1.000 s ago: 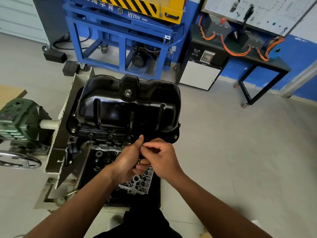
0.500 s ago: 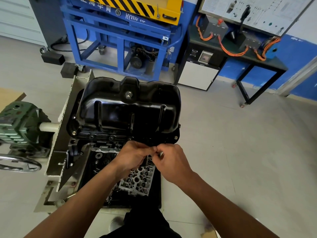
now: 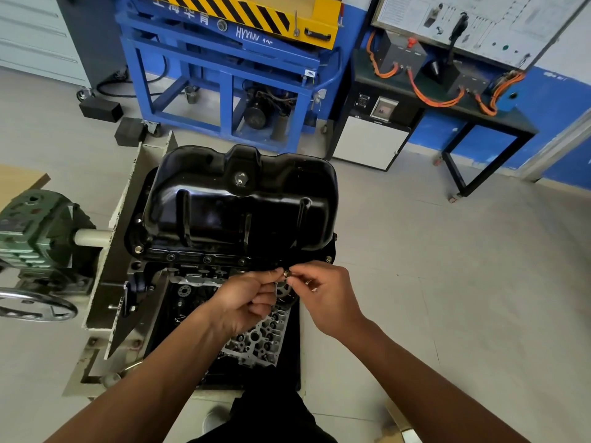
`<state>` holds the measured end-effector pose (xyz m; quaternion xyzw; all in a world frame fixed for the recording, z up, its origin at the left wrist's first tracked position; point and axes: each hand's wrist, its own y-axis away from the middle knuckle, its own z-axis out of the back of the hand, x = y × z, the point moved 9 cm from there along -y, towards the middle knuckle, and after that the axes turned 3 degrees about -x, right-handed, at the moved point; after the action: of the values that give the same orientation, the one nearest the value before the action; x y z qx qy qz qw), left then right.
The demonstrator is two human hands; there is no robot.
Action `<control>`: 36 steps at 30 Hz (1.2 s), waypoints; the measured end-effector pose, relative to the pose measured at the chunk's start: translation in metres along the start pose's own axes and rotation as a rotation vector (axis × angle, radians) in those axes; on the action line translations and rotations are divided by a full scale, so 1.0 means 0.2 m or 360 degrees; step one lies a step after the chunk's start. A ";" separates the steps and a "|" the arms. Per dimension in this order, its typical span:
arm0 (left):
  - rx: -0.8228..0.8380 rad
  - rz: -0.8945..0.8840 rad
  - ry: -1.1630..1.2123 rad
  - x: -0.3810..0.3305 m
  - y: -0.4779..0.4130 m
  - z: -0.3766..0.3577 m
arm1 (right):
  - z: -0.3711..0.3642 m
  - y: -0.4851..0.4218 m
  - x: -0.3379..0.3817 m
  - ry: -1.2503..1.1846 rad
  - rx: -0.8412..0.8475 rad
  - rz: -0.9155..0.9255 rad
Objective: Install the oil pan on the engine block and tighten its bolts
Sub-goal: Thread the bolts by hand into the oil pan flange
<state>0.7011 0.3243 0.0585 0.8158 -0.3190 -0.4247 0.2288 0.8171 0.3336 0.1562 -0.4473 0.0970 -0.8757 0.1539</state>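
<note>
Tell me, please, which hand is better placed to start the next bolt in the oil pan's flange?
Probably the right hand: it pinches a small bolt just below the near flange of the oil pan. The left hand is curled beside it, its contents hidden.

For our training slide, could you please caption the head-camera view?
The left hand and right hand pinch a small bolt by the near flange of the black oil pan seated on the engine.

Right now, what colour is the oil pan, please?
The oil pan is glossy black; head view.
</note>
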 end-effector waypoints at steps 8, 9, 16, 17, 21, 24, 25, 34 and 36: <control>0.0012 0.0042 0.0071 0.01 -0.05 -0.04 | 0.02 -0.04 0.01 0.0172 0.0075 0.0186; 0.0013 0.0035 0.0057 0.01 -0.06 -0.05 | 0.02 -0.04 0.01 0.0190 0.0082 0.0189; -0.0120 -0.0107 -0.0071 -0.05 -0.06 0.01 | 0.10 -0.09 -0.08 0.0413 0.0057 0.0061; -0.0138 -0.0116 -0.0076 -0.06 -0.06 0.03 | 0.10 -0.09 -0.10 0.0489 0.0078 0.0026; -0.0161 -0.0137 -0.0168 -0.07 -0.06 0.07 | 0.06 -0.08 -0.17 0.0774 0.0192 -0.0102; -0.0168 -0.0149 -0.0192 -0.08 -0.05 0.08 | 0.04 -0.07 -0.19 0.0841 0.0181 -0.0166; -0.0175 -0.0152 -0.0199 -0.08 -0.05 0.09 | 0.04 -0.08 -0.19 0.0851 0.0181 -0.0176; -0.0194 -0.0149 -0.0254 -0.07 -0.05 0.12 | 0.00 -0.07 -0.18 0.0910 0.0203 -0.0181; -0.0190 -0.0147 -0.0251 -0.08 -0.05 0.12 | 0.00 -0.08 -0.17 0.0937 0.0149 -0.0199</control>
<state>0.6777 0.3399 0.0470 0.7785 -0.2722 -0.5161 0.2313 0.8321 0.3598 0.1351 -0.1718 0.0691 -0.9790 0.0854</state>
